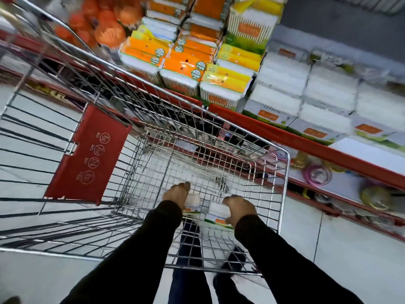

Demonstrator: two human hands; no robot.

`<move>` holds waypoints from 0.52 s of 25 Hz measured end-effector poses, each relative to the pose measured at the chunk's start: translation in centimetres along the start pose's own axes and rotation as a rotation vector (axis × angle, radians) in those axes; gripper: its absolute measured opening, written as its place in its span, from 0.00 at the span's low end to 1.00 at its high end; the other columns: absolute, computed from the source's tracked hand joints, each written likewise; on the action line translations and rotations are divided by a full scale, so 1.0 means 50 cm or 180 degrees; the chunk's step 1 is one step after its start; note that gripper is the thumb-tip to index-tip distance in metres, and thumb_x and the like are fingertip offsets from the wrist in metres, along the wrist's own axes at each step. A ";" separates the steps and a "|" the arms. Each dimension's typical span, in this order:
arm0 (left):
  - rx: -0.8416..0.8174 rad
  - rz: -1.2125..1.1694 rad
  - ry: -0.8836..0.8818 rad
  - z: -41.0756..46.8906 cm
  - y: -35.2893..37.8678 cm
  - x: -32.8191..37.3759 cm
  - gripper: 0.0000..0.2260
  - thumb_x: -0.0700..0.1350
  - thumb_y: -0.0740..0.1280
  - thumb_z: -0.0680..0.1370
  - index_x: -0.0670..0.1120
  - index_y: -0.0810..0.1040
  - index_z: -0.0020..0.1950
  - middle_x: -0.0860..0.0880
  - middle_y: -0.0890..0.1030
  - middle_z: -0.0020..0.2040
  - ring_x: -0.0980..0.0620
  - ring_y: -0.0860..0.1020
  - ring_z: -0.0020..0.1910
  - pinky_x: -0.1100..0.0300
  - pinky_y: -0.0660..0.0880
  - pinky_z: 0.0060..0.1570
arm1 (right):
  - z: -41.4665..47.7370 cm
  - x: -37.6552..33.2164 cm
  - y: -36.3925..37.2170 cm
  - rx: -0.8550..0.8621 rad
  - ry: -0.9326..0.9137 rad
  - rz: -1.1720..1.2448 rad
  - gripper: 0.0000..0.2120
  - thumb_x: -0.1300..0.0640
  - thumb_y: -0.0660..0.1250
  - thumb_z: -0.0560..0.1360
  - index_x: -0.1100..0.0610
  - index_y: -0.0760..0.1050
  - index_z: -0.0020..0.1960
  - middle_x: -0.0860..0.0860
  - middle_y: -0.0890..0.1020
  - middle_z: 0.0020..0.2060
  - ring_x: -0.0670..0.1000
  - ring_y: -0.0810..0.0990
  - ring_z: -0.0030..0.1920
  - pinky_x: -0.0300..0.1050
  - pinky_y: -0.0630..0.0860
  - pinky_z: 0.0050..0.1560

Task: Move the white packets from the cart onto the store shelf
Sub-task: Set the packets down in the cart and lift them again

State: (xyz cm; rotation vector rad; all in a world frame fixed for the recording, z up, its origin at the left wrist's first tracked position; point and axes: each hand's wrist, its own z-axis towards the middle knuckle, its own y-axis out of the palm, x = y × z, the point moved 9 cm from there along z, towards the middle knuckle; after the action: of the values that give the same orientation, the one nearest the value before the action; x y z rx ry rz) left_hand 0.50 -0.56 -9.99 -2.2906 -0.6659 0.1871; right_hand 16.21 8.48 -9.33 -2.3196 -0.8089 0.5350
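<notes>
Both my arms in black sleeves reach down into the wire cart (285, 194). My left hand (175, 193) grips a white packet (192, 202) at the cart's bottom. My right hand (238, 207) is closed on a second white packet (215, 212) with a green and orange label. The two packets lie side by side on the cart floor. On the store shelf (306, 137) to the right stand rows of similar white packets (285, 84). A bare white patch of shelf (363, 154) lies at the right end of the rows.
Orange and yellow packs (186, 60) fill the shelf left of the white ones. A red child-seat flap (89, 152) hangs in the cart's left part. Lower shelves hold pink and yellow items (317, 174). White tiled floor lies under the cart.
</notes>
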 end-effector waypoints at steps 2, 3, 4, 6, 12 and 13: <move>0.0227 -0.0032 -0.0149 -0.041 -0.038 0.003 0.21 0.36 0.70 0.76 0.43 0.70 0.67 0.44 0.79 0.60 0.46 0.80 0.58 0.56 0.80 0.56 | -0.033 -0.010 -0.045 0.0207 -0.0064 -0.0059 0.22 0.59 0.75 0.70 0.53 0.76 0.63 0.55 0.79 0.59 0.58 0.81 0.58 0.51 0.79 0.56; 0.0317 -0.0136 -0.0193 -0.062 -0.058 0.005 0.19 0.36 0.70 0.76 0.44 0.71 0.66 0.44 0.79 0.60 0.47 0.80 0.58 0.56 0.80 0.57 | -0.051 -0.014 -0.069 0.0307 -0.0080 -0.0093 0.20 0.59 0.74 0.71 0.53 0.77 0.61 0.55 0.80 0.58 0.57 0.81 0.57 0.51 0.80 0.55; 0.0420 -0.0242 -0.0225 -0.087 -0.081 0.009 0.18 0.36 0.70 0.76 0.44 0.73 0.64 0.44 0.79 0.59 0.47 0.80 0.58 0.55 0.80 0.57 | -0.076 -0.018 -0.099 0.0436 -0.0088 -0.0126 0.18 0.60 0.74 0.71 0.53 0.78 0.60 0.54 0.81 0.57 0.57 0.82 0.56 0.50 0.80 0.54; 0.0692 -0.0382 -0.0253 -0.142 -0.134 0.021 0.17 0.36 0.70 0.75 0.44 0.74 0.62 0.45 0.78 0.59 0.46 0.79 0.57 0.52 0.81 0.56 | -0.134 -0.017 -0.165 0.0744 -0.0108 -0.0129 0.15 0.59 0.73 0.71 0.53 0.79 0.57 0.54 0.82 0.54 0.56 0.82 0.55 0.50 0.80 0.52; 0.1314 -0.0318 -0.0124 -0.281 -0.260 0.097 0.21 0.38 0.73 0.74 0.47 0.74 0.65 0.47 0.78 0.62 0.46 0.79 0.59 0.53 0.80 0.55 | -0.308 0.058 -0.312 0.1507 -0.0059 0.0190 0.19 0.57 0.75 0.70 0.46 0.79 0.60 0.51 0.83 0.55 0.55 0.81 0.57 0.46 0.78 0.53; 0.1399 -0.0294 -0.0086 -0.298 -0.280 0.118 0.21 0.39 0.73 0.73 0.48 0.74 0.64 0.47 0.78 0.62 0.46 0.79 0.59 0.52 0.80 0.55 | -0.333 0.080 -0.328 0.1624 -0.0007 0.0249 0.18 0.57 0.74 0.70 0.45 0.80 0.59 0.51 0.83 0.55 0.55 0.82 0.56 0.46 0.78 0.52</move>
State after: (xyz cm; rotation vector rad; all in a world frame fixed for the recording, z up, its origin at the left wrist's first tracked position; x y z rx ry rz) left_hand 4.60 1.72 10.79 -1.8365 -0.6680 0.2900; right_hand 21.44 14.40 13.03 -1.8823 -0.5084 0.6877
